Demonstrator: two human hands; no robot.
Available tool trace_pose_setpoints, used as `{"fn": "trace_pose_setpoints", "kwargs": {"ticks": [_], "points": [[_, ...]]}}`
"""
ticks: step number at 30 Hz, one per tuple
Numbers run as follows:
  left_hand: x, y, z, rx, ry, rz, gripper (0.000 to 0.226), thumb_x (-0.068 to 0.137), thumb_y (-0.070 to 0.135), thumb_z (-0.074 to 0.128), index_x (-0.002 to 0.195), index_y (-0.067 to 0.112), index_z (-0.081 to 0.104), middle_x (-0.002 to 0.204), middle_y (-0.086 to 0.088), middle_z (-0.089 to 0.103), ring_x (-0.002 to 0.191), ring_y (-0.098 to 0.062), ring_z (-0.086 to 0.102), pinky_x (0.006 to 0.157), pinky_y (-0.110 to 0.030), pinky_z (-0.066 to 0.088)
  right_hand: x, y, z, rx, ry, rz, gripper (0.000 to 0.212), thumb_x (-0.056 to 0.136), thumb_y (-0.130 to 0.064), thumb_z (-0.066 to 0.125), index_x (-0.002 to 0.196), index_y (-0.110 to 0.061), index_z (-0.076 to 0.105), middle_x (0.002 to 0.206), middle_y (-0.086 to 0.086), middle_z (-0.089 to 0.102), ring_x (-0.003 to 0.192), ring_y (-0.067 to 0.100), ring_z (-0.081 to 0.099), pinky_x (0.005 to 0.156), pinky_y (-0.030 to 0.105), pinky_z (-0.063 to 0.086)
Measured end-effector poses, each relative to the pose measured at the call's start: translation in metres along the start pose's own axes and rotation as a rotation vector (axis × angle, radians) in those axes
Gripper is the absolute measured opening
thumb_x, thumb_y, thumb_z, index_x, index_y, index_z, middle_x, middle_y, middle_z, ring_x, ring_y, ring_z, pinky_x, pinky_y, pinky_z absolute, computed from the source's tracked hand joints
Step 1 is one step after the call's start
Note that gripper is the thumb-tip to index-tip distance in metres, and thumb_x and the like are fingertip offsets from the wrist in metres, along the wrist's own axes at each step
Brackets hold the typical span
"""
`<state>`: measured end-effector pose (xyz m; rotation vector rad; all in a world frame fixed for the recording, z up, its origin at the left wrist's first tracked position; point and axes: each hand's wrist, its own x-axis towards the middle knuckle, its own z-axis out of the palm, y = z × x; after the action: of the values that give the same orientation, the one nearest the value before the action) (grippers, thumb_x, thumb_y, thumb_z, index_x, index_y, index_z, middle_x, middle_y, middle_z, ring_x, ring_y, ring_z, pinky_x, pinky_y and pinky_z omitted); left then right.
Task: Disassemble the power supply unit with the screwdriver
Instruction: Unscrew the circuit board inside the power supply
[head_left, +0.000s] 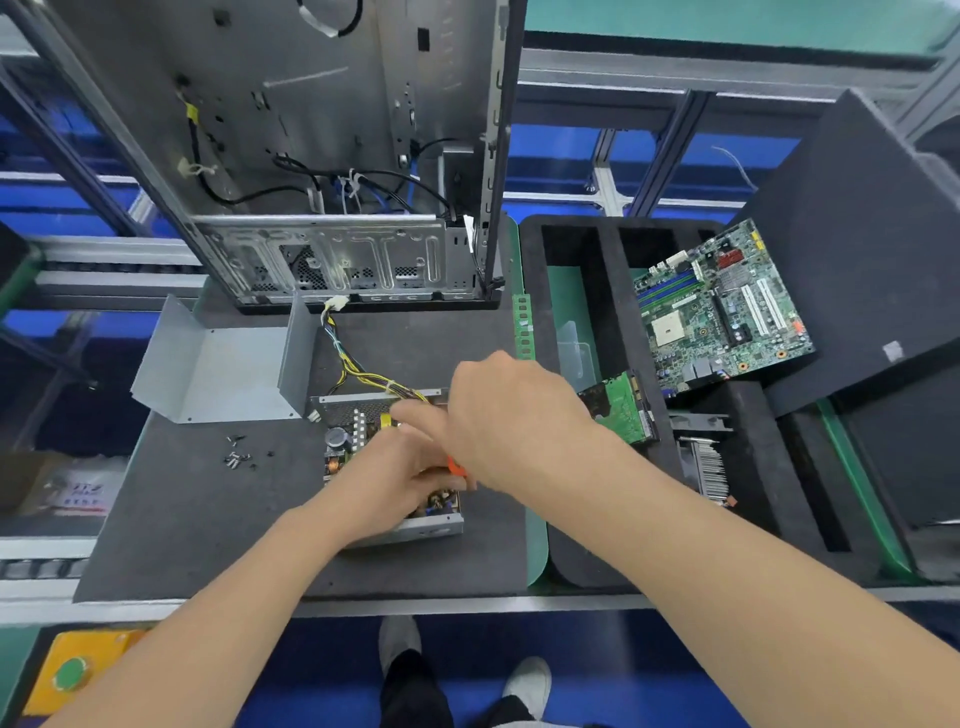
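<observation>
The power supply unit (363, 441) lies open on the dark mat, its circuit board and capacitors exposed, yellow and black cables (353, 366) running from it toward the case. Its grey metal cover (218, 364) lies off to the left. My left hand (395, 478) rests over the board, fingers curled down into it. My right hand (509, 415) is above the unit and grips the screwdriver (457, 466), of which only a bit of orange handle shows. The tip is hidden under my hands.
Several loose screws (238, 456) lie on the mat left of the unit. An upright computer case (332, 156) stands behind. A black foam tray (613, 291) at right holds a motherboard (722, 306), a green board (621, 405), a RAM stick (523, 327) and a heatsink (709, 467).
</observation>
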<state>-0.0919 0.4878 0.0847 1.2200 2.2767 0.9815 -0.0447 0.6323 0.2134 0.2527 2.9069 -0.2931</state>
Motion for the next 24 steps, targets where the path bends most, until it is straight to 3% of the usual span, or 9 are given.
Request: {"fn": "trace_pose_setpoints", "kwargs": {"ticks": [5,8,12,15,17,19,21,22,24], "points": [[-0.002,-0.004,-0.006,-0.165,-0.020,-0.070,0.035,0.089,0.012,0.083,0.086,0.045,0.072,0.086,0.042,0.067,0.084,0.020,0.061,0.072,-0.003,0.041,0.006,0.000,-0.010,-0.060,-0.252,-0.210,0.031,0.089,-0.029,0.065,0.069,-0.016,0.045,0.067,0.003,0.048,0.053,0.021,0.047,0.045,0.025,0.029],[-0.006,0.000,-0.014,-0.246,-0.021,-0.079,0.046,0.090,0.011,0.080,0.092,0.055,0.069,0.093,0.036,0.071,0.090,0.016,0.063,0.075,-0.007,0.042,0.004,0.012,-0.017,-0.120,-0.270,-0.399,0.016,0.084,-0.019,0.069,0.082,-0.022,0.054,0.078,-0.002,0.053,0.067,0.025,0.059,0.048,0.029,0.037],[-0.006,0.003,-0.025,-0.470,-0.004,-0.062,0.026,0.092,0.000,0.077,0.105,0.022,0.078,0.104,0.014,0.079,0.099,0.000,0.071,0.086,-0.009,0.047,0.011,0.017,-0.021,-0.225,-0.258,-0.657,0.030,0.076,0.006,0.061,0.084,-0.022,0.062,0.088,-0.008,0.044,0.082,0.019,0.052,0.055,0.031,0.031],[-0.003,0.006,-0.027,-0.469,-0.010,-0.073,0.039,0.094,0.006,0.078,0.088,0.045,0.079,0.092,0.018,0.079,0.085,0.006,0.069,0.076,-0.009,0.047,0.012,0.013,-0.015,-0.285,-0.244,-0.755,0.027,0.077,0.006,0.062,0.084,-0.020,0.063,0.093,-0.007,0.041,0.090,0.016,0.041,0.064,0.030,0.031],[-0.001,0.003,-0.024,-0.436,0.002,-0.080,0.037,0.093,0.010,0.079,0.085,0.046,0.078,0.087,0.016,0.079,0.082,0.006,0.067,0.075,-0.015,0.049,0.009,0.016,-0.015,-0.218,-0.280,-0.713,0.023,0.081,-0.005,0.064,0.093,-0.023,0.058,0.096,-0.007,0.040,0.090,0.016,0.043,0.065,0.036,0.045],[0.003,0.000,-0.021,-0.463,0.009,-0.108,0.027,0.089,0.002,0.080,0.089,0.029,0.076,0.089,0.006,0.079,0.083,-0.003,0.068,0.077,-0.021,0.052,0.004,0.013,-0.019,-0.139,-0.209,-0.615,0.019,0.089,-0.037,0.065,0.096,-0.025,0.052,0.093,-0.005,0.043,0.082,0.019,0.050,0.059,0.039,0.047],[0.006,0.003,-0.021,-0.558,-0.012,-0.114,0.024,0.083,-0.005,0.080,0.085,0.018,0.073,0.082,0.006,0.075,0.079,-0.008,0.065,0.075,-0.019,0.053,0.002,0.006,-0.019,-0.210,-0.040,-0.390,0.052,0.090,-0.072,0.038,0.092,-0.021,0.049,0.077,-0.002,0.041,0.070,0.027,0.050,0.049,0.034,0.034],[0.008,0.003,-0.020,-0.559,-0.013,-0.106,0.027,0.081,-0.002,0.085,0.084,0.022,0.073,0.081,0.009,0.074,0.077,-0.006,0.065,0.075,-0.019,0.052,0.003,0.002,-0.018,-0.278,0.003,-0.269,0.061,0.091,-0.074,0.025,0.090,-0.018,0.051,0.071,-0.001,0.039,0.065,0.029,0.047,0.047,0.032,0.027],[0.010,0.002,-0.018,-0.503,-0.016,-0.084,0.031,0.078,0.010,0.092,0.087,0.032,0.074,0.086,0.011,0.075,0.079,-0.004,0.067,0.077,-0.019,0.051,0.004,-0.001,-0.011,-0.282,-0.060,-0.107,0.051,0.103,-0.056,0.032,0.085,-0.015,0.057,0.069,0.002,0.042,0.060,0.028,0.049,0.046,0.031,0.027]]}}
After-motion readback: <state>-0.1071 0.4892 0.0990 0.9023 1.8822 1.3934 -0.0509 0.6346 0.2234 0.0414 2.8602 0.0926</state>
